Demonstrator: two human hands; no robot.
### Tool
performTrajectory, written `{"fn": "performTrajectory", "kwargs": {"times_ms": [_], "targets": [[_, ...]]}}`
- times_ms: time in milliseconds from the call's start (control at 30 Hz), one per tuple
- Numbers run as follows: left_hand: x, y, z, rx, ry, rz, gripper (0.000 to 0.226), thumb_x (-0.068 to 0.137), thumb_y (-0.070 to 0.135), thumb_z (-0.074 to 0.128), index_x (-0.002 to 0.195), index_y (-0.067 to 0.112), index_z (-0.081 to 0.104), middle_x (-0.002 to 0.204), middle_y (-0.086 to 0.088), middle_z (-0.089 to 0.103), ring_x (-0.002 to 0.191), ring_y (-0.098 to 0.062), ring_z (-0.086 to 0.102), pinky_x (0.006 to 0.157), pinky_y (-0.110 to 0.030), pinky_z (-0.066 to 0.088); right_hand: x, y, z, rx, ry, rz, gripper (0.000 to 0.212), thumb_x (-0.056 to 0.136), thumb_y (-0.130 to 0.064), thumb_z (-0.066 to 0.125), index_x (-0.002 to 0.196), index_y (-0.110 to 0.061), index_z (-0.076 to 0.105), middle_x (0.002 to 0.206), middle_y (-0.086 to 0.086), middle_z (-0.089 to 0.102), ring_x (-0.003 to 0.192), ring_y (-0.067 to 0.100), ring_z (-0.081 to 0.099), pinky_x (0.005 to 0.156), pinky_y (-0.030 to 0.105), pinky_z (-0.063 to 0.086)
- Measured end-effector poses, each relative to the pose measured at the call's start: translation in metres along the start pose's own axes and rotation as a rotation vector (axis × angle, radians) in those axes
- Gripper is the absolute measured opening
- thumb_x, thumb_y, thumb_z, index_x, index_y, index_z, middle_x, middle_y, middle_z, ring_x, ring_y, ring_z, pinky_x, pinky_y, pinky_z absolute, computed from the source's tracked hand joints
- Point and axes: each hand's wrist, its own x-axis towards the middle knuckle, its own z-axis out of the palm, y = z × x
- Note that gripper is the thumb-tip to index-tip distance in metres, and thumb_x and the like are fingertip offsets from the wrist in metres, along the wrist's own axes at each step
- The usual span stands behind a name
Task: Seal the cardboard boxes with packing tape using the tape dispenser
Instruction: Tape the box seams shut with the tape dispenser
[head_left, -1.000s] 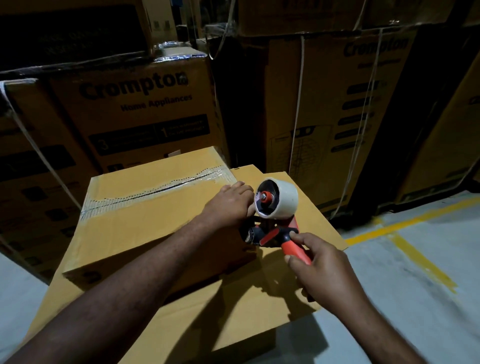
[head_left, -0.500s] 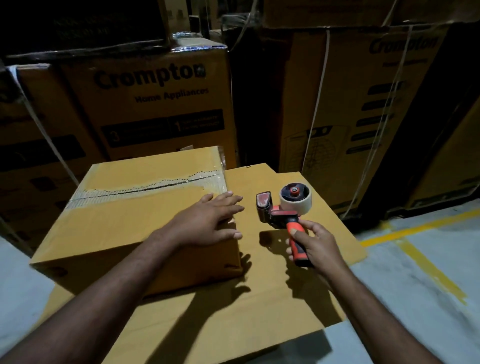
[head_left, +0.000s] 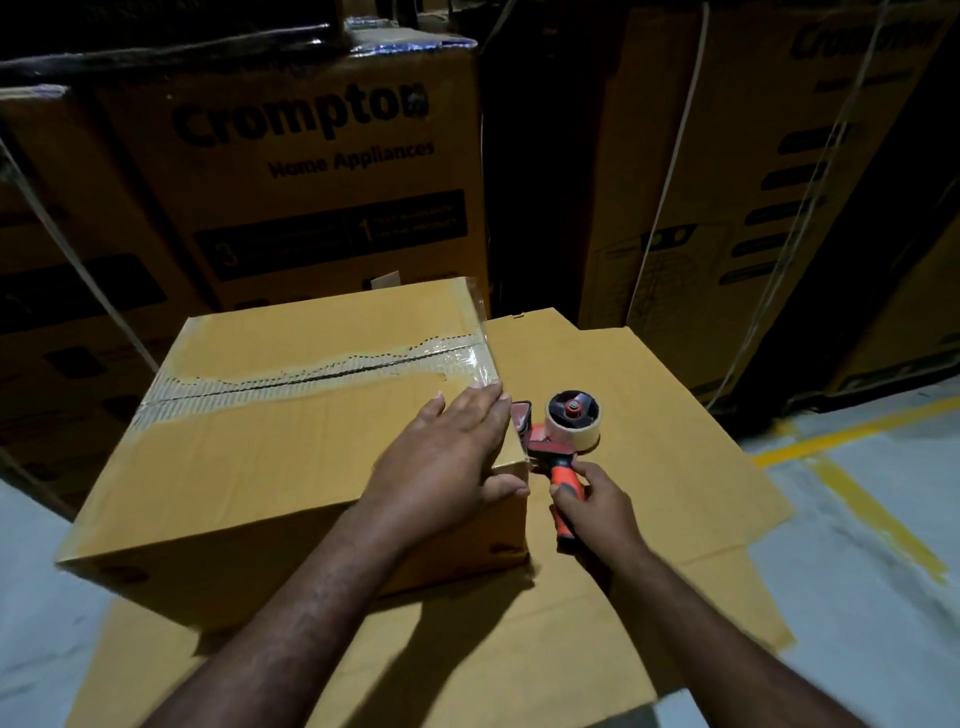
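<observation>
- My left hand lay flat on the brown box, its seam under wrinkled clear tape.
- My right hand gripped the red-handled tape dispenser.

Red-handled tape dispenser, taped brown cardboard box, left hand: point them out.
red-handled tape dispenser (head_left: 550, 442): head view, red frame under roll.
taped brown cardboard box (head_left: 249, 457): head view, bare top flap.
left hand (head_left: 447, 452): head view, back of hand.
</observation>
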Motion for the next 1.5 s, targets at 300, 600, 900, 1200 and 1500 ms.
{"fn": "performTrajectory", "kwargs": {"times_ms": [300,600,900,1200,1500], "targets": [[-0.007,0.009,0.004,0.094,0.042,-0.087,0.087,0.095,0.068,0.041,0.162,0.026,0.005,0.17,0.005,-0.003,0.155,-0.011,-0.002,0.127,-0.042,0.004,-0.034,-0.092,-0.037,0.529,-0.252,-0.227,0.031,0.101,-0.036,0.053,0.105,-0.011,0.071,0.084,0.003,0.07,0.073,0.012,0.063,0.064,0.028,0.051],[-0.013,0.026,0.01,0.186,-0.019,-0.222,0.09,0.09,0.07,0.024,0.161,0.023,-0.006,0.161,0.005,-0.023,0.155,-0.017,-0.011,0.125,-0.052,0.002,-0.027,-0.074,-0.038,0.472,-0.524,-0.461,0.026,0.076,-0.017,0.083,0.099,-0.016,0.07,0.086,0.002,0.07,0.087,0.019,0.068,0.079,0.037,0.058],[-0.011,0.061,0.026,0.104,0.221,-0.436,0.081,0.094,0.07,0.008,0.158,0.025,0.029,0.167,0.003,0.022,0.154,-0.014,0.018,0.121,-0.057,0.018,-0.009,-0.089,-0.05,0.391,-0.663,-0.377,0.004,0.089,-0.001,0.067,0.091,0.003,0.067,0.08,0.008,0.069,0.076,0.023,0.069,0.069,0.032,0.059],[0.009,0.078,0.046,0.104,0.493,-0.626,0.054,0.082,0.04,0.071,0.132,0.019,0.065,0.14,-0.002,0.062,0.132,-0.022,0.056,0.108,-0.064,0.032,-0.035,-0.138,-0.042,0.224,-0.146,-0.536,0.017,0.095,-0.016,0.059,0.103,-0.021,0.073,0.093,-0.009,0.073,0.083,0.001,0.066,0.07,0.016,0.052],[-0.023,0.026,-0.029,-0.641,0.015,-0.405,0.061,0.089,0.04,0.066,0.147,0.036,0.048,0.15,0.011,0.052,0.138,-0.004,0.044,0.119,-0.036,0.033,-0.049,-0.149,-0.005,-0.097,-0.353,-0.535,0.066,0.104,-0.051,0.033,0.158,-0.019,0.014,0.165,-0.007,-0.01,0.152,0.013,-0.003,0.123,0.039,0.013]]}}
